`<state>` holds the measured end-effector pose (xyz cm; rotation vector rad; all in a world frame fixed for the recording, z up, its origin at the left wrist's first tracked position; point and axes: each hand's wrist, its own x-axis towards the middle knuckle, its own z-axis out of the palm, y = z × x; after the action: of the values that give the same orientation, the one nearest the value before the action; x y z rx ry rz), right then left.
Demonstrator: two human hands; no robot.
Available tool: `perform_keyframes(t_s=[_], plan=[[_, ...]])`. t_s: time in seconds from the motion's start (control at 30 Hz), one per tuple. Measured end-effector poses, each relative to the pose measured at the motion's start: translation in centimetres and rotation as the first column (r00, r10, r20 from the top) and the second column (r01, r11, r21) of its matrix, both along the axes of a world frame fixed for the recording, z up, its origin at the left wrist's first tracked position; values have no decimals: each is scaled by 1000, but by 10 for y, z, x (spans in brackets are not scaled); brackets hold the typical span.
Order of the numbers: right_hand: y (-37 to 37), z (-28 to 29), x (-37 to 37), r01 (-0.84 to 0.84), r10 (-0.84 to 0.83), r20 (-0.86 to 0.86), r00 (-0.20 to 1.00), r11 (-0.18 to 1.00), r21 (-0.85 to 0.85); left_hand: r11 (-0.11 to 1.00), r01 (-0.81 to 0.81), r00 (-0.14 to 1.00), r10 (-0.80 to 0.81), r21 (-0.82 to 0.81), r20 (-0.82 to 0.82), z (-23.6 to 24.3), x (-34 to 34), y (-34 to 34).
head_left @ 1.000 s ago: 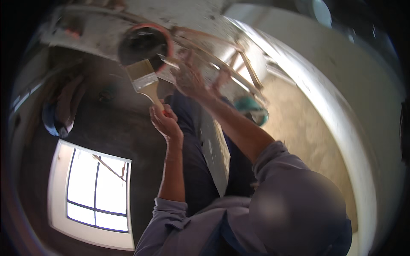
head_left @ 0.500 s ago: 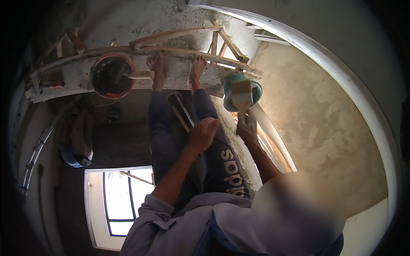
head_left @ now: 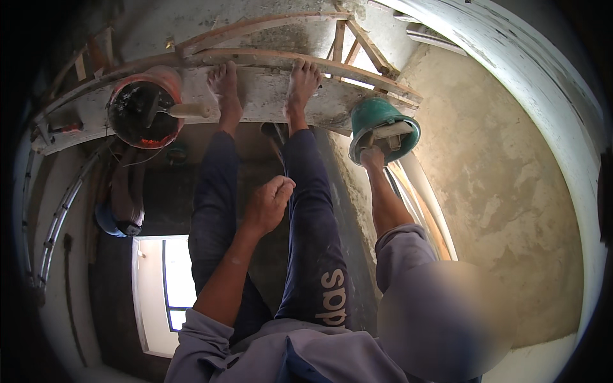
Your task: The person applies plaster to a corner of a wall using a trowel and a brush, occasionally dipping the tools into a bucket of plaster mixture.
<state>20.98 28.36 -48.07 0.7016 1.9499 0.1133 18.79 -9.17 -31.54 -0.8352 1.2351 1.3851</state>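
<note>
My right hand (head_left: 373,157) reaches into the mouth of a green bucket (head_left: 377,113) at the right end of the plank. Its fingers are closed round the handle of a wide paintbrush (head_left: 385,144), partly hidden inside the bucket. My left hand (head_left: 271,199) hangs in front of my knees, fingers curled shut, with no object showing from it. Left of my bare feet stands an orange-red bucket (head_left: 177,118) of dark wet mix. A trowel (head_left: 187,110) rests in it, its pale handle over the rim.
I stand on a pale, stained plank (head_left: 262,96) edged by a wooden frame (head_left: 268,27). Below it the space drops away toward a bright window (head_left: 179,274). A plastered wall (head_left: 498,191) rises on the right. A metal ladder (head_left: 57,223) leans at the left.
My right hand has lowered the brush from above the green bucket into it. My left hand has shifted slightly left and stays curled. The whole view has shifted a little.
</note>
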Motion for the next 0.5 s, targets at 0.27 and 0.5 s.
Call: perform_keyframes(t_s=[0.27,0.5], plan=[[97,85,58,243,-300,-168,939,925,-293,932,362,929,-359,17,-93,-8,22,14],[-23,273,-75,-183,99,-233,967,910,-372,939,323,943,-330,-120,-43,-3,9,27]])
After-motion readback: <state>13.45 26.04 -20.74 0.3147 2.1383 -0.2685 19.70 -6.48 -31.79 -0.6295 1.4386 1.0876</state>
